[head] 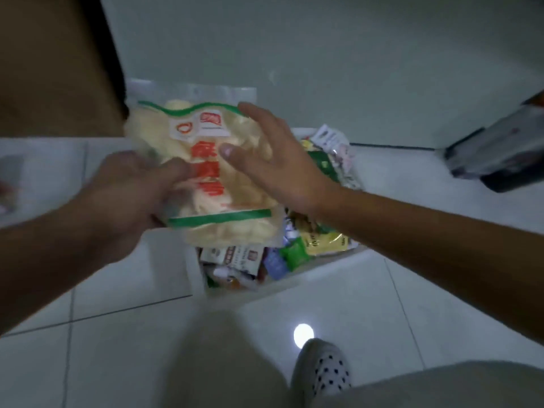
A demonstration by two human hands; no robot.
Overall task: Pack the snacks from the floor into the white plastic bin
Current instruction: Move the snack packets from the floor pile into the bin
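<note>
Crackers bag, judged light, puffy and crushable, is pinched at its lower-left edge by left hand; right hand, fingers spread, rests against its right side above white plastic bin.

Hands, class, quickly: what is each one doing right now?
Left hand: closed, gripping the clear snack bag.
Right hand: open, fingers spread on the bag.

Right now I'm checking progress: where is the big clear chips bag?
Centre-left of the head view, the chips bag is above the white bin, gripped by the left hand.
</note>
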